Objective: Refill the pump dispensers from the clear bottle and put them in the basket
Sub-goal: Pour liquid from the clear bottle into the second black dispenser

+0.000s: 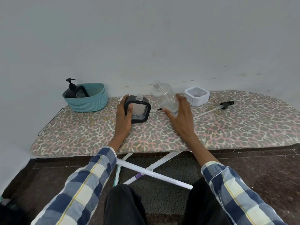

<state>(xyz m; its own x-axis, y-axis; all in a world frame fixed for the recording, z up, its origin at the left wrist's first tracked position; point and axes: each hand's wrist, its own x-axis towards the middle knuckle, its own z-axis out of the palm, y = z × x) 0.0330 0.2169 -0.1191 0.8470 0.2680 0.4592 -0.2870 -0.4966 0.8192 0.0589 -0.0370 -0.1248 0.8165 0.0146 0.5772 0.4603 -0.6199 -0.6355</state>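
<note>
My left hand (122, 114) grips the left side of a black square dispenser (140, 111) with an open threaded neck and no pump; it stands on the ironing board (100, 137). My right hand (181, 113) wraps around the clear bottle (165, 98), uncapped and tilted left toward the dispenser. A second black dispenser (72, 90) with its pump fitted sits inside the teal basket (90, 103) at the board's left end. One loose pump head with a long tube (215, 108) lies to the right. Another small pump tip (158, 109) shows between the bottle and the dispenser.
A white square dispenser body (196, 95) stands behind my right hand, near the wall. The leopard-print board ends in a metal rack at the left. Its white crossed legs (151, 169) and dark floor lie below, in front of my knees.
</note>
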